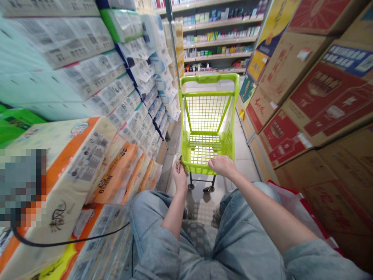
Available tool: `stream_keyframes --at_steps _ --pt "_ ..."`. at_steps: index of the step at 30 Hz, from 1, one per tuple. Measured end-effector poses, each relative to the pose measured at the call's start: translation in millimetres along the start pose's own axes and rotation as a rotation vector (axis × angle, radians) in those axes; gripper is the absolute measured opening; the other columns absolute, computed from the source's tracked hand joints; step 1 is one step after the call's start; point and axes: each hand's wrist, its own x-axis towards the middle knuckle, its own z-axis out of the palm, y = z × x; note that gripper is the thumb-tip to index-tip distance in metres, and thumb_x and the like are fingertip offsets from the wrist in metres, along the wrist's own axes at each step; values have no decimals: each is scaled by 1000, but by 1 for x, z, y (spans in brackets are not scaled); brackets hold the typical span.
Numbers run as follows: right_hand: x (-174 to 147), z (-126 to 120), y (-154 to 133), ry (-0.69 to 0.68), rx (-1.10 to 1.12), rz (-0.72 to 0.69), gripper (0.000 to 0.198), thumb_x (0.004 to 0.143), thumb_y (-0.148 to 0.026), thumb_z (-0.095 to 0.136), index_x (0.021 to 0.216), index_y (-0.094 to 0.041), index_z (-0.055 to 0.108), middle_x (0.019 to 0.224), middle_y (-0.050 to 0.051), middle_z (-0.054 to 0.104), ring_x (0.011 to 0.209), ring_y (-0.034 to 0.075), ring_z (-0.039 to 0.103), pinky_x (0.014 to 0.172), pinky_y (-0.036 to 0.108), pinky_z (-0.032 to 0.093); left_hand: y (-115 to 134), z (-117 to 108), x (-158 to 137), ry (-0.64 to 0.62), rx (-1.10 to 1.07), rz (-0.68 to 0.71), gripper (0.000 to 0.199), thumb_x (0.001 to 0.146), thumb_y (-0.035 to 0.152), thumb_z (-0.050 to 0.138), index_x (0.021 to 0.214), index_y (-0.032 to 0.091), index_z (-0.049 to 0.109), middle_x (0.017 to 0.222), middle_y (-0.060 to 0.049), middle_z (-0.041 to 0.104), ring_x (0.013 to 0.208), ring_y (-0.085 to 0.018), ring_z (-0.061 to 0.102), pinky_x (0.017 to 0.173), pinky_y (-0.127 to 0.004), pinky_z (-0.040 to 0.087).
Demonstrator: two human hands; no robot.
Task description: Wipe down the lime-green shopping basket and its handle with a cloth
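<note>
A lime-green plastic shopping cart (209, 94) with a lattice basket stands before my knees, its small wheels on the floor. My left hand (180, 178) is closed round a crumpled cloth (177, 160), pressed against the near left corner of the basket. The cloth is pale with darker patches; part of it hides behind the fingers. Over the near rim, right of its middle, my right hand (223, 167) rests with its fingers curled round the edge. A thin grey pole (175, 50) rises at the cart's left side.
Stacked tissue packs (101, 171) line the left, close to my knee, with a black cable (72, 240) across them. Cardboard cartons (294, 128) wall the right side. Shelves of small goods (221, 37) close the far end. A red-edged white bag (294, 202) sits by my right leg.
</note>
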Motion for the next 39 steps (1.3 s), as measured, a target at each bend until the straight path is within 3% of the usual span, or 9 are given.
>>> stream_keyframes --at_steps 5,10,14,18,24,29,33,39 --pt "0 -1 5 7 -5 15 50 91 -31 27 85 -14 73 92 13 72 89 23 67 74 28 46 4 -2 -32 0 3 -31 23 82 32 57 96 16 65 93 -5 68 87 -14 62 79 -25 49" --pt "-1 -1 -1 1 10 27 50 91 -33 27 86 -14 73 93 13 72 90 22 66 75 27 46 18 4 -19 112 -80 20 28 80 29 58 105 18 65 105 -6 67 100 -17 61 90 -28 47" --pt "-1 -1 -8 17 25 25 53 92 -34 24 85 -14 73 93 13 72 88 22 67 74 27 46 27 5 2 -17 4 115 30 78 18 59 107 21 66 116 -6 65 111 -19 57 102 -34 40" --pt "1 -1 -10 13 42 33 53 92 -34 25 88 -14 74 95 14 71 90 22 66 77 28 45 25 -1 -6 -63 108 226 30 78 11 56 103 23 67 130 -6 56 122 -20 50 108 -35 33" --pt "1 -2 -7 -12 26 34 52 92 -34 25 90 -15 73 96 13 71 92 23 66 78 28 45 15 -8 -29 -13 172 190 30 78 13 57 104 24 67 122 -5 62 115 -21 55 103 -35 38" --pt "-1 -2 -12 22 18 36 52 92 -33 25 88 -15 73 94 13 71 89 23 66 76 28 46 29 -4 4 -22 180 161 28 81 24 56 108 20 64 110 -8 67 104 -21 60 96 -34 42" --pt "0 -1 -15 42 17 13 51 92 -31 25 87 -14 74 92 14 72 88 21 67 76 27 45 37 2 20 -70 211 189 27 79 17 56 104 19 65 108 -8 67 104 -21 59 99 -35 40" --pt "1 3 -7 60 21 10 51 91 -32 26 84 -14 73 90 13 72 85 23 67 73 29 46 25 -3 -12 -123 239 285 44 75 4 52 113 23 63 131 -7 55 126 -20 45 111 -36 28"
